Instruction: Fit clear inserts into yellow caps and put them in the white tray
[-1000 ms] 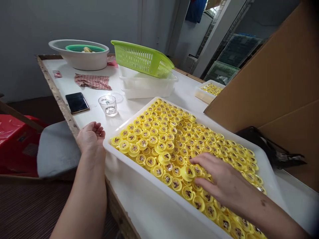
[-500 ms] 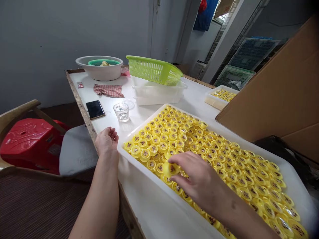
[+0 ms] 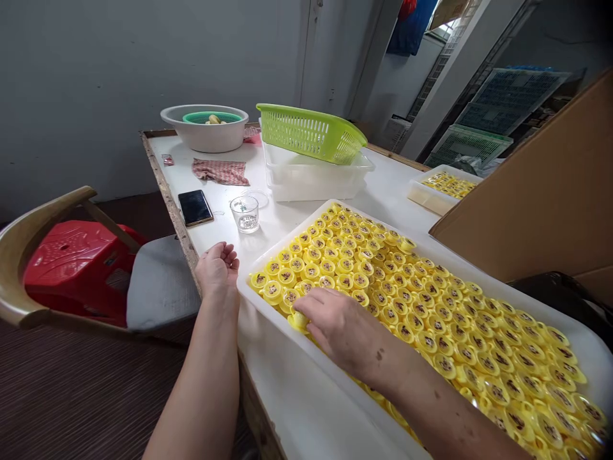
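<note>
A large white tray (image 3: 282, 342) holds many small yellow cups (image 3: 426, 300), each with a printed picture on its round top, standing close together in rows. My right hand (image 3: 342, 329) reaches over the tray's near left part. Its thumb and fingers are closed on one small yellow cup (image 3: 299, 321) near the tray's front wall; the fingers partly cover it. My left hand (image 3: 216, 268) rests palm up at the table's edge, just left of the tray corner. Its fingers are loosely bent, and it holds nothing.
A clear glass (image 3: 245, 215) and a phone (image 3: 195, 207) lie beyond my left hand. Farther back are a checked cloth (image 3: 221, 172), a white basin (image 3: 211, 137) and a green basket (image 3: 311, 133) on white tubs (image 3: 313, 185). Cardboard (image 3: 536, 211) rises at the right.
My right hand has moved left and down with the yellow cup, from above the tray to the cups near its front wall. The view has shifted slightly; my left hand stays at the table edge.
</note>
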Demonstrator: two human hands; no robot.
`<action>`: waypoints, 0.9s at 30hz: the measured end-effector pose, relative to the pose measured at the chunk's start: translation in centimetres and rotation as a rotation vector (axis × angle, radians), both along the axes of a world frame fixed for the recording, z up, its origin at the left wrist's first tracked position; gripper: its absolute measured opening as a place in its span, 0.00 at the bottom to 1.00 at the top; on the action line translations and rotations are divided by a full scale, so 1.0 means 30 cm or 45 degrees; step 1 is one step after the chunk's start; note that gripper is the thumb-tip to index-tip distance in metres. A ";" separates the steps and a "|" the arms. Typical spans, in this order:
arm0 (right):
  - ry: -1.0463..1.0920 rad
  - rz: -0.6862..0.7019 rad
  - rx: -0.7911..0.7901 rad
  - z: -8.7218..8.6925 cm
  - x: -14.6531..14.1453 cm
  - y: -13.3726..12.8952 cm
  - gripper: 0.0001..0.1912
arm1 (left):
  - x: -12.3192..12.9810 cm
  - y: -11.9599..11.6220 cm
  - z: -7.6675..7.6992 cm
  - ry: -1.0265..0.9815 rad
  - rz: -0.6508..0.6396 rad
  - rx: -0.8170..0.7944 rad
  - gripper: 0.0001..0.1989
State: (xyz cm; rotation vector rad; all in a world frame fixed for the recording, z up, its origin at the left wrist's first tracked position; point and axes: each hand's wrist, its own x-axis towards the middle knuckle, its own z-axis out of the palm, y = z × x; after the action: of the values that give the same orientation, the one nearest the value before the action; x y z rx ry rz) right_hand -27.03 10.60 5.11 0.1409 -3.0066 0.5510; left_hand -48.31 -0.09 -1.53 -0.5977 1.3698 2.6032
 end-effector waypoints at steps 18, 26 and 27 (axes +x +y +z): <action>-0.039 -0.174 -0.064 0.014 0.011 -0.029 0.10 | 0.002 0.000 0.002 0.008 -0.001 -0.008 0.05; 0.035 -0.186 -0.195 0.003 0.010 -0.017 0.11 | 0.000 -0.001 -0.003 0.004 -0.003 -0.006 0.07; 0.045 -0.200 -0.176 0.003 0.010 -0.015 0.12 | 0.000 -0.001 -0.003 0.004 -0.004 -0.007 0.07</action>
State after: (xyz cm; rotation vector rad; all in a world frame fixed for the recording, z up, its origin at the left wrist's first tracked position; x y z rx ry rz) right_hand -26.73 10.16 5.19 -0.0926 -2.8998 0.7273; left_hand -48.29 -0.12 -1.63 -0.5920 1.3779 2.5998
